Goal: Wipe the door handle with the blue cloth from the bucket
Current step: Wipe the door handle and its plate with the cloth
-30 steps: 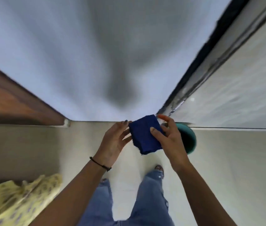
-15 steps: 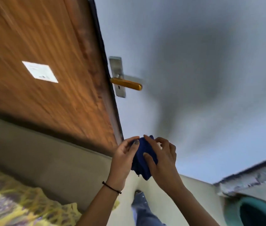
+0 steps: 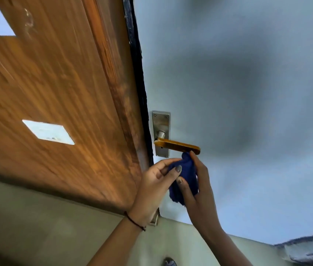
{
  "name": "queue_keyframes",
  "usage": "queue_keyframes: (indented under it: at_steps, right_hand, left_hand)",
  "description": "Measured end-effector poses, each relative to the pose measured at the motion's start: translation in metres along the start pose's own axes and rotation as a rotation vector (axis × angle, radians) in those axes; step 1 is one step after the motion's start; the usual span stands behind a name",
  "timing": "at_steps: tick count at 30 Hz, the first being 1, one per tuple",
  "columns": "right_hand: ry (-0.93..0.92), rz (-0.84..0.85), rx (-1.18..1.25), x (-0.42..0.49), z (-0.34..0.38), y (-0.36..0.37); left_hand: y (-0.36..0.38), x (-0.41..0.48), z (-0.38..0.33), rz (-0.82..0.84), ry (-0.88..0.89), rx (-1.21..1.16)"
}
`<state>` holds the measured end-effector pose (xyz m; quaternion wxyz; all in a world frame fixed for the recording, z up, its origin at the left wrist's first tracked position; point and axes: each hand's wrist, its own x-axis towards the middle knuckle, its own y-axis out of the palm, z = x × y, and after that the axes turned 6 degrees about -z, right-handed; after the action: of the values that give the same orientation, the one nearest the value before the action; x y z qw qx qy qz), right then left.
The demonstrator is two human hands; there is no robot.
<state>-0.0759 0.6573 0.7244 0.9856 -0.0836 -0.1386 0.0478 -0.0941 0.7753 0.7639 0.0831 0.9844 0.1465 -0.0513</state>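
Observation:
A brass lever door handle [image 3: 177, 146] juts right from a steel backplate [image 3: 161, 123] on a pale blue-grey door [image 3: 238, 93]. Just beneath the lever's free end I hold a bunched dark blue cloth [image 3: 187, 175] in both hands. My left hand [image 3: 156, 187] pinches the cloth's left side with thumb and fingers. My right hand [image 3: 197, 187] grips it from the right, fingertips nearly touching the lever's end. The top of the cloth sits right under the handle. The bucket is out of view.
A wooden panel [image 3: 55, 93] with a white label [image 3: 48, 132] fills the left, edged by a black strip [image 3: 138, 73]. Beige floor [image 3: 36, 237] lies below. My shoe tip [image 3: 169, 263] shows at the bottom edge. A worn ledge [image 3: 309, 250] is at the lower right.
The view has swung up from the floor and bucket to the door. Both hands have raised the cloth from waist level to just under the handle. The bucket has left the frame.

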Motion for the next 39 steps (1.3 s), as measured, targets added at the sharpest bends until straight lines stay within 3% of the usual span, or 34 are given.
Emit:
queue_keyframes:
  at_steps: [3,5,8,10,13,16,18,23,29,34,39]
  right_hand:
    - [0.015,-0.155,0.008,0.01,0.006,0.009]
    - [-0.009,-0.345,-0.002,0.018,0.011,0.017]
    - [-0.009,-0.653,0.016,0.027,0.022,0.028]
    - [-0.039,-0.745,-0.02,0.036,0.029,0.035]
    - [-0.111,-0.604,-0.276,0.056,0.029,0.056]
    - [-0.189,-0.318,-0.807,0.074,0.006,0.088]
    - [-0.159,-0.255,-0.958,0.076,-0.004,0.1]
    - [-0.19,-0.197,-1.053,0.078,-0.005,0.087]
    - [-0.138,-0.303,-1.088,0.072,-0.004,0.092]
    - [-0.224,-0.146,-1.151,0.075,0.005,0.137]
    - [-0.091,-0.299,-0.924,0.073,0.002,0.108]
  left_hand:
    - [-0.01,0.018,-0.006,0.111,0.201,0.241]
    - [-0.024,0.035,-0.01,0.086,0.584,0.522]
    - [-0.054,0.065,-0.012,-0.156,1.15,0.792]
    - [-0.078,0.087,-0.015,-0.291,1.272,0.871]
    - [-0.105,0.118,-0.014,-0.296,1.383,1.02]
    - [-0.117,0.138,-0.016,-0.218,1.504,1.106]
    - [-0.12,0.141,-0.014,-0.202,1.538,1.114]
    - [-0.122,0.145,-0.008,-0.19,1.562,1.099]
    - [-0.124,0.143,-0.011,-0.173,1.561,1.108]
    - [-0.125,0.143,-0.014,-0.17,1.574,1.141]
    - [-0.128,0.144,-0.013,-0.139,1.59,1.145]
